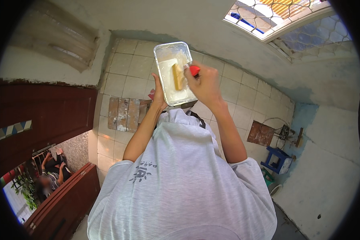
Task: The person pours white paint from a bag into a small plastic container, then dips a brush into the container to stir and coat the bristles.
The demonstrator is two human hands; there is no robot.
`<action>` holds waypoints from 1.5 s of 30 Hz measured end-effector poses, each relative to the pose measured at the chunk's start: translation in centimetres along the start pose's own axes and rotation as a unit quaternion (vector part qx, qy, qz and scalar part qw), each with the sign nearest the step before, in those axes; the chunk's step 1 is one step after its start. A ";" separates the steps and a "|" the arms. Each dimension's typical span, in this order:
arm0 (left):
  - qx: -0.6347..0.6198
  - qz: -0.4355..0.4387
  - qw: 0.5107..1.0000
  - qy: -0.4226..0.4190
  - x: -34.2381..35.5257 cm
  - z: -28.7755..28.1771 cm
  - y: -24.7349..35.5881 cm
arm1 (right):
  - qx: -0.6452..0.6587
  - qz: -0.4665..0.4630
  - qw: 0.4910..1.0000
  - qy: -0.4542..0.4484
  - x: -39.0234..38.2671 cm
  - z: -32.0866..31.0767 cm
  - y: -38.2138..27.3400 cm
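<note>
My left hand point(159, 95) holds a pale rectangular paint tray point(156, 60) from below and along its left side, the thumb up against the wall. White paint lies in the tray, and its rim is smeared. My right hand point(205, 83) is closed on a wide paint brush point(177, 77) with a red handle. Its yellowish head is inside the tray, over the paint. Most of the handle is hidden by my fingers.
A worn wooden stool point(124, 115) stands on the tiled floor at left. To the right are a brown board point(261, 133) with cables and a blue plastic stool point(277, 161). Dark red doors point(44, 120) are at left, with a person point(54, 176) beyond. A grilled window point(276, 16) is at upper right.
</note>
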State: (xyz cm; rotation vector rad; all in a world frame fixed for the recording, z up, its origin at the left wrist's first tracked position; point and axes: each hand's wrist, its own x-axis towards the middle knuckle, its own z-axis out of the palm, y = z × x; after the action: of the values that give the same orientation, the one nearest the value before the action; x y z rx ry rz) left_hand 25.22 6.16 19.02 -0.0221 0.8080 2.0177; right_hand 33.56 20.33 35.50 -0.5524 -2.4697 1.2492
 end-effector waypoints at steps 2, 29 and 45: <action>-0.012 -0.001 1.000 -0.007 0.1 -1.2 0.5 | -0.006 -0.028 0.999 0.017 0.7 0.2 -0.2; 0.014 -0.056 0.998 -0.040 1.3 -4.5 9.3 | -0.014 -0.006 0.999 0.044 4.8 8.8 -5.2; 0.000 -0.111 0.992 -0.058 1.6 -10.1 13.3 | -0.026 -0.002 0.995 0.091 6.3 13.4 -8.4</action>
State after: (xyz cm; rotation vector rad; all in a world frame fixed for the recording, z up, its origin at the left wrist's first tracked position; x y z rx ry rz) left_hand 11.08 -2.85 17.64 0.0047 0.6994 1.7918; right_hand 20.46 9.50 35.41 -0.6455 -2.3549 1.0841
